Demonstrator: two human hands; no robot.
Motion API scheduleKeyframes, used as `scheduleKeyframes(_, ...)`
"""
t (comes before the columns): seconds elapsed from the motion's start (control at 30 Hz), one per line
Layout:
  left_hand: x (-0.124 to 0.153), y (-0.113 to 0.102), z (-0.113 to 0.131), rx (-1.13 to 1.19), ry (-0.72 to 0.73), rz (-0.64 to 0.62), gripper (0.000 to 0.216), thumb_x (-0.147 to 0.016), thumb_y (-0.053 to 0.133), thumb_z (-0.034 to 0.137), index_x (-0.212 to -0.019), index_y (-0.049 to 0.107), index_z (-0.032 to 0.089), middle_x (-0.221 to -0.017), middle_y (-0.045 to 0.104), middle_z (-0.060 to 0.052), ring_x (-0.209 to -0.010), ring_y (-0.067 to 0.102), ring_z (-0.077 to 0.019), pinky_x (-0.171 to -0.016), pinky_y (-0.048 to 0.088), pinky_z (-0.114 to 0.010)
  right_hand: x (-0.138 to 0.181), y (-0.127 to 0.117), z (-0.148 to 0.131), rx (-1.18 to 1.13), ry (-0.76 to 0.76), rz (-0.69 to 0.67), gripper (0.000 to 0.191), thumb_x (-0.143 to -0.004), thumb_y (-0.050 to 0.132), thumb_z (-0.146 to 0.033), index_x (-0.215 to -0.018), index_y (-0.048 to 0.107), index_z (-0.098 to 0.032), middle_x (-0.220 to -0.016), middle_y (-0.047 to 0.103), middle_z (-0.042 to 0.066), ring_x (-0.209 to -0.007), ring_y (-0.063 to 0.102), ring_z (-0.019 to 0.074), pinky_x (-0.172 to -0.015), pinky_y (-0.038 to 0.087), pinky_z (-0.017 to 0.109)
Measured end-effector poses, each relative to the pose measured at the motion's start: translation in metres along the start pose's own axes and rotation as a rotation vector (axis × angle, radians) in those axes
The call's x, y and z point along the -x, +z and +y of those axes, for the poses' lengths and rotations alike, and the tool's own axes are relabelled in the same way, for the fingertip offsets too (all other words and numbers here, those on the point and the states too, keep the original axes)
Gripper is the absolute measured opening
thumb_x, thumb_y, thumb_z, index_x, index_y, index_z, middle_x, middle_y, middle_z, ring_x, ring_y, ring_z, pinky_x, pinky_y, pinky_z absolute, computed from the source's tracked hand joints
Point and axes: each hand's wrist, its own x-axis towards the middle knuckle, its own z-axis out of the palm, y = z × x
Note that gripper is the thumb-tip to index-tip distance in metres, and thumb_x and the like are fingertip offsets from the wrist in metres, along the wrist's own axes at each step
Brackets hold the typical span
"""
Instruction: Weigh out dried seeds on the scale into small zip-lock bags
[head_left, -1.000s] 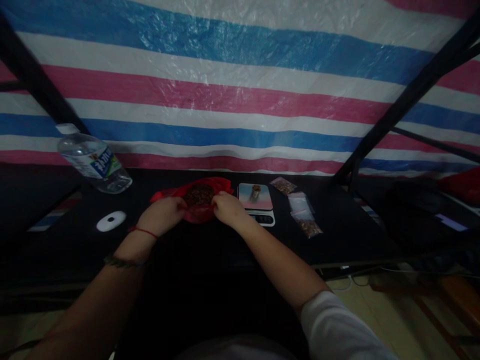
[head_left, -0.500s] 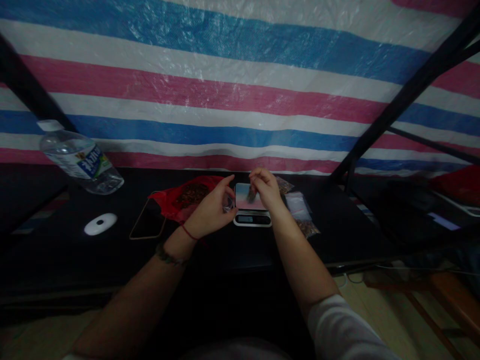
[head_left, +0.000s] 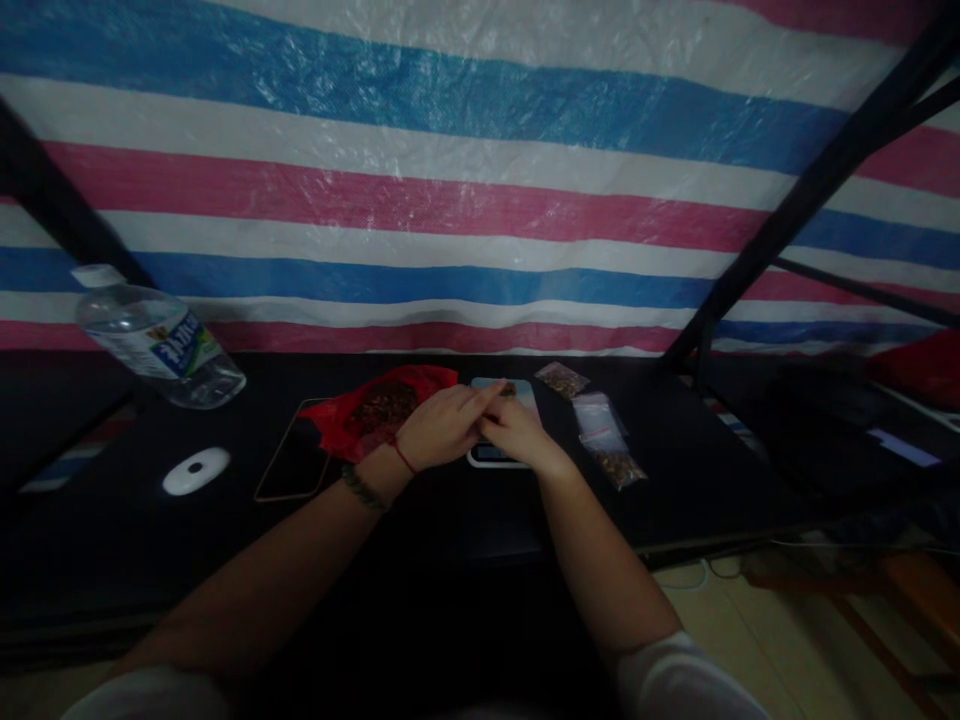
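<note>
My left hand (head_left: 444, 426) and my right hand (head_left: 519, 432) meet over a small digital scale (head_left: 498, 462). The left fingers reach across the right ones, and both sets are pressed close together. What they hold, if anything, is hidden between them. Just beyond the fingertips, a small brownish patch (head_left: 510, 388) shows against the scale's pale plate. Beside my left hand an opened red plastic bag (head_left: 337, 425) contains brown dried bits (head_left: 384, 405). To the right of the scale lie a small clear packet of brown bits (head_left: 562, 378) and overlapping clear zip bags (head_left: 600, 420), the nearer one partly filled.
A phone (head_left: 294, 462) lies partly under the red bag on the black tabletop (head_left: 450, 520). Left of it are a white oval device (head_left: 196, 470) and a clear plastic bottle (head_left: 161, 340). A striped sheet (head_left: 465, 230) hangs behind, between dark metal posts (head_left: 757, 235).
My right hand has come down and left from above the scale plate. My left hand has moved right to meet it, and its fingers have closed. The view has tilted slightly upward.
</note>
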Motion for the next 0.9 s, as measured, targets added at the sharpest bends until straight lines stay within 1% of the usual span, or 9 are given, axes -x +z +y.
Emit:
scheduleKeyframes(0.07,0.003,-0.001,0.001,-0.011,0.008,0.028,0.075,-0.079,0.056,0.013,-0.148,0.025,0.017,-0.121,0.061,-0.015,-0.113,0.058,-0.0264,-0.096,0.048,-0.043,-0.001,0.002,0.001,-0.011,-0.02,0.038,0.017,-0.081,0.052,-0.009,-0.082,0.068,-0.017,-0.093,0.069,0.006,-0.089,0.062,0.0177,-0.08,0.046,0.029)
scheduleKeyframes(0.17,0.007,-0.003,0.002,-0.019,-0.044,0.074,0.075,-0.078,0.06,0.02,-0.146,0.03,0.016,-0.135,0.053,-0.016,-0.123,0.052,-0.0279,-0.101,0.045,-0.043,-0.001,0.004,0.0,-0.032,-0.008,0.057,0.018,-0.077,0.053,-0.006,-0.082,0.068,-0.015,-0.083,0.068,0.004,-0.078,0.06,0.0161,-0.074,0.046,0.028)
scheduleKeyframes(0.27,0.012,-0.003,0.001,-0.033,-0.147,0.067,0.071,-0.077,0.064,0.029,-0.141,0.037,0.014,-0.131,0.057,-0.015,-0.118,0.056,-0.0291,-0.099,0.045,-0.044,-0.001,0.005,-0.002,-0.03,-0.023,0.067,0.016,-0.075,0.056,-0.007,-0.081,0.068,-0.015,-0.078,0.066,0.002,-0.074,0.059,0.0148,-0.071,0.044,0.027)
scheduleKeyframes(0.37,0.015,-0.005,-0.003,-0.039,-0.222,0.042,0.068,-0.076,0.067,0.038,-0.134,0.045,0.013,-0.124,0.061,-0.015,-0.112,0.058,-0.03,-0.097,0.046,-0.044,0.001,0.006,-0.002,-0.047,-0.024,0.09,0.019,-0.077,0.064,-0.016,-0.094,0.071,-0.017,-0.087,0.067,0.003,-0.078,0.059,0.0151,-0.074,0.045,0.027)
scheduleKeyframes(0.47,0.017,-0.01,-0.005,-0.053,-0.255,0.018,0.065,-0.075,0.067,0.046,-0.128,0.05,0.013,-0.12,0.062,-0.015,-0.11,0.058,-0.031,-0.094,0.046,-0.045,0.001,0.009,0.001,-0.148,0.029,0.062,0.022,-0.083,0.062,-0.024,-0.101,0.071,-0.017,-0.087,0.07,0.004,-0.077,0.061,0.0154,-0.074,0.046,0.027)
scheduleKeyframes(0.6,0.018,-0.013,-0.002,-0.072,-0.247,-0.024,0.051,-0.075,0.064,0.04,-0.118,0.057,0.015,-0.111,0.064,-0.012,-0.102,0.06,-0.0283,-0.091,0.046,-0.042,-0.001,0.016,0.008,-0.198,0.072,-0.024,0.015,-0.082,0.059,-0.016,-0.089,0.072,-0.016,-0.087,0.072,0.003,-0.082,0.063,0.0166,-0.079,0.047,0.028)
scheduleKeyframes(0.73,0.018,-0.008,0.004,-0.086,-0.261,-0.047,0.042,-0.073,0.064,0.035,-0.111,0.06,0.018,-0.107,0.065,-0.01,-0.1,0.059,-0.027,-0.09,0.046,-0.041,-0.003,0.021,0.011,-0.18,0.075,-0.1,0.017,-0.083,0.054,-0.011,-0.08,0.07,-0.015,-0.083,0.07,0.002,-0.081,0.063,0.0156,-0.079,0.046,0.027)
scheduleKeyframes(0.83,0.019,-0.004,0.004,-0.084,-0.272,-0.064,0.045,-0.071,0.066,0.037,-0.111,0.06,0.018,-0.109,0.065,-0.009,-0.099,0.06,-0.0277,-0.088,0.046,-0.042,-0.002,0.022,0.011,-0.169,0.094,-0.095,0.005,-0.079,0.064,-0.016,-0.079,0.068,-0.015,-0.078,0.068,0.001,-0.075,0.06,0.0145,-0.072,0.045,0.025)
scheduleKeyframes(0.9,0.02,-0.003,0.003,-0.083,-0.264,-0.07,0.052,-0.067,0.068,0.039,-0.114,0.059,0.018,-0.112,0.065,-0.01,-0.1,0.059,-0.0288,-0.089,0.045,-0.044,0.0,0.021,0.01,-0.12,0.113,-0.098,0.008,-0.072,0.072,-0.019,-0.077,0.067,-0.015,-0.072,0.065,0.0,-0.068,0.057,0.0134,-0.065,0.043,0.023)
